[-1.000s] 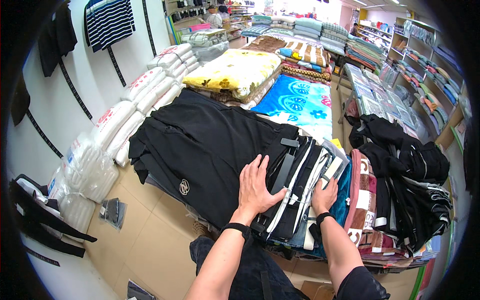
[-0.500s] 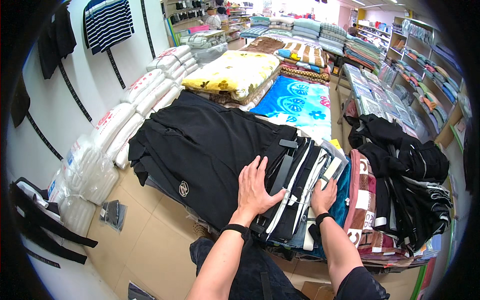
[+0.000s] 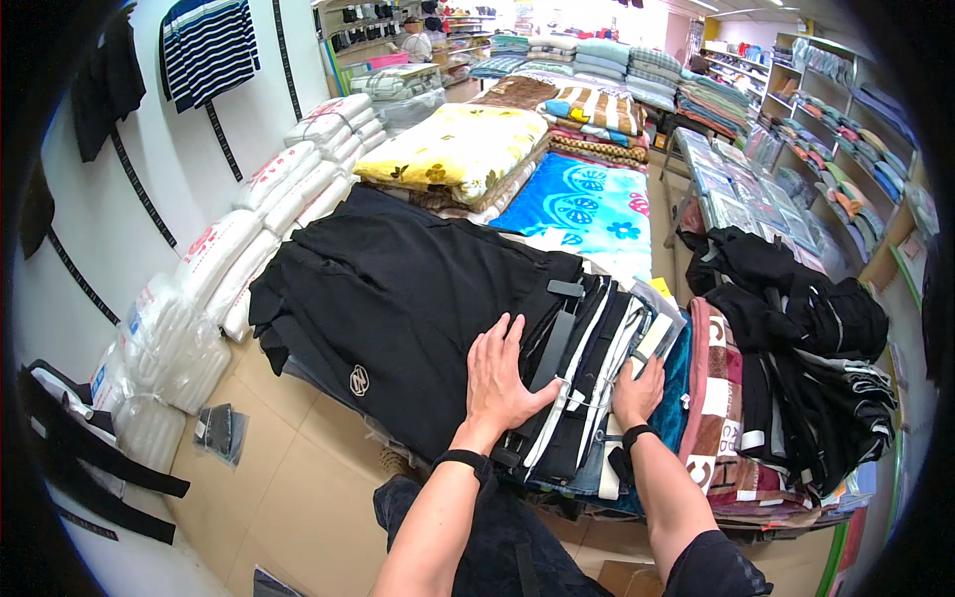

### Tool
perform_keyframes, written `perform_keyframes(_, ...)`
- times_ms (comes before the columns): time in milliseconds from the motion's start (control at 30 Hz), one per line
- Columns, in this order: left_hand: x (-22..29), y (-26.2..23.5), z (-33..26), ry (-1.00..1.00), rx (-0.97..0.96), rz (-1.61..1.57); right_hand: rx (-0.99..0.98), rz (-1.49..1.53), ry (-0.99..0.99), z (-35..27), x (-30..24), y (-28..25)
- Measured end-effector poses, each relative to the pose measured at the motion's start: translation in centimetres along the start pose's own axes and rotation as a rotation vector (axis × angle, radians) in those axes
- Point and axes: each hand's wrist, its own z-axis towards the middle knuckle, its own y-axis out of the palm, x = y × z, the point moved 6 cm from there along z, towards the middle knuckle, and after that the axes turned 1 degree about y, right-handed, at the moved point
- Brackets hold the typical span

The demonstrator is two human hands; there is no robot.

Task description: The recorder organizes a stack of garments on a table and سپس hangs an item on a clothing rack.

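Blk garment pile (image 3: 398, 289) lies mid-view, approx. 10–11 o'clock of L hand (image 3: 500, 386), which rests flat on its edge, thumb wide, gripping nothing. Dark grey hanger bar (image 3: 555, 348) sits at that hand's 2 o'clock. R hand (image 3: 639, 390) touches the outer side of blk/wht garments (image 3: 587, 398), nr white strip (image 3: 654, 336); can't tell if it grips. Risks: uneven hangers could tip stack twd 3 if R hand lets up; thin hooks (image 3: 575, 396) btwn hands could snag cloth. Blue blanket (image 3: 577, 204) at pile's 2 o'clock; loose blk clothes (image 3: 796, 318) at 3.
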Motion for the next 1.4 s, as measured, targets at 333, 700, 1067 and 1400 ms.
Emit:
perform_keyframes(333,-0.08,-0.26,-0.01,-0.017,-0.011,0.012,0.041,-0.022,-0.025,-0.12,-0.02,0.53)
perform_keyframes(700,-0.08,-0.12,-0.05,-0.013,-0.001,0.01,0.011,0.015,-0.013,-0.22,-0.24,0.2)
perform_keyframes(1067,-0.15,-0.16,-0.11,-0.012,-0.005,0.016,0.019,0.011,-0.01,-0.25,-0.22,0.34)
perform_keyframes(1400,-0.13,-0.34,-0.09,-0.012,0.004,0.002,0.002,0.014,0.002,-0.31,-0.33,0.33)
